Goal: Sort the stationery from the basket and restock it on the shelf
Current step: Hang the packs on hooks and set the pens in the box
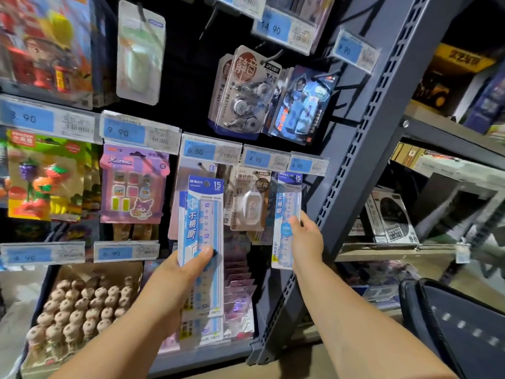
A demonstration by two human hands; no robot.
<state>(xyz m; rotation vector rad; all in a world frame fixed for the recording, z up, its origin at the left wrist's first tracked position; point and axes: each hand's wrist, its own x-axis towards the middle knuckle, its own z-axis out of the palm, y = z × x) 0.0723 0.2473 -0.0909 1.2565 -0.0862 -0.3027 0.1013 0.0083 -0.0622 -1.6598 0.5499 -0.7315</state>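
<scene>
My left hand grips a stack of packaged 15 cm rulers, blue and white, upright in front of the pegboard shelf. My right hand holds another packaged ruler by its lower half, up against the hook area under the 6.90 price tag at the shelf's right side. Whether that ruler hangs on a hook is hidden. A dark basket sits at the lower right; its contents are out of sight.
Hanging packs fill the pegboard: correction tapes, a purple sticker pack, fruit erasers. A box of brown-topped pens stands at bottom left. A grey slotted upright borders the bay; boxed goods sit on shelves beyond.
</scene>
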